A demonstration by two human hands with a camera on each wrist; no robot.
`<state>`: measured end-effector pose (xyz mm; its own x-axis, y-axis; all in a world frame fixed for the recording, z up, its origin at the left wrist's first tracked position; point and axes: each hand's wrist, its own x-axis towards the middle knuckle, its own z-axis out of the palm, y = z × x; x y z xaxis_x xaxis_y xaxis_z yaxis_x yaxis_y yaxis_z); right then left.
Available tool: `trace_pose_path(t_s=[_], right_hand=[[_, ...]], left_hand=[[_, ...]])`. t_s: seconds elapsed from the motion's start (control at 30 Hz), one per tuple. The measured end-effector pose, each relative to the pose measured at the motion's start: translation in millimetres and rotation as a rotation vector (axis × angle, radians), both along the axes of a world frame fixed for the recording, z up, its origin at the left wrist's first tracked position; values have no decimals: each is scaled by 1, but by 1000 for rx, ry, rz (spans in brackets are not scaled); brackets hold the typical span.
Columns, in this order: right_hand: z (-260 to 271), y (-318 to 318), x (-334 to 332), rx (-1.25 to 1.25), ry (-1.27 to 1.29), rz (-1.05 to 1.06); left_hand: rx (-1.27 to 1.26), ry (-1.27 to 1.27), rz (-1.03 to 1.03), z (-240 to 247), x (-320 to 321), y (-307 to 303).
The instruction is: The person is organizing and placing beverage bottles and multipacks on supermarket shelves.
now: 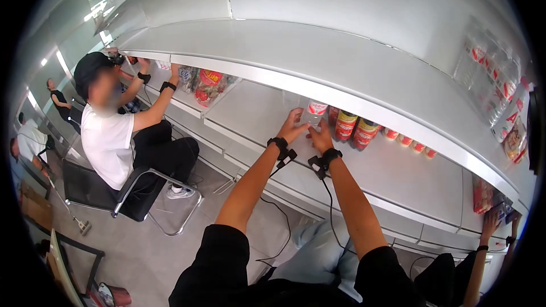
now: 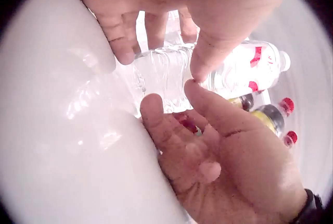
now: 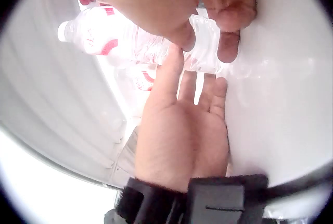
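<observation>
A clear plastic water bottle point(image 1: 313, 117) with a red-and-white label stands upright on the shelf, between both hands. My left hand point(image 1: 292, 128) holds it from the left, its thumb on the front and fingers round the side. From the other side my right hand point(image 1: 322, 138) grips the lower part, with its thumb close to the left thumb. The bottle's white cap point(image 3: 63, 32) shows in the right wrist view. Another water bottle point(image 3: 141, 76) stands just beside it, partly hidden by the hands.
Dark-capped drink bottles point(image 1: 345, 125) and small red-and-white bottles point(image 1: 404, 140) stand to the right, under the upper shelf point(image 1: 318, 62). Bagged goods point(image 1: 209, 86) lie left. A seated person point(image 1: 108, 136) works there; another person's hands point(image 1: 490, 224) reach in at far right.
</observation>
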<state>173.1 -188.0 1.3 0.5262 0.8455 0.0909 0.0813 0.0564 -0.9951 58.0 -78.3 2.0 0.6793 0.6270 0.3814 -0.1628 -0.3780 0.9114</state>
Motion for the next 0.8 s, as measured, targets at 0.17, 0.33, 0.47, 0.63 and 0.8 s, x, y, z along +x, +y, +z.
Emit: trace_pose_path(t_s=[0.17, 0.33, 0.47, 0.63, 0.8], right_hand=[[-8, -36, -18, 186, 105, 7], [13, -122, -48, 187, 41, 65], [28, -205, -65, 210, 71, 73], [92, -307, -82, 314, -296, -78], [156, -385, -67, 210, -391, -156]], left_hand=[[7, 36, -16, -2, -25, -41], [68, 85, -32, 42, -70, -124], [225, 75, -47, 67, -93, -190], [476, 13, -101, 129, -104, -274], [526, -10, -278, 199, -84, -323]])
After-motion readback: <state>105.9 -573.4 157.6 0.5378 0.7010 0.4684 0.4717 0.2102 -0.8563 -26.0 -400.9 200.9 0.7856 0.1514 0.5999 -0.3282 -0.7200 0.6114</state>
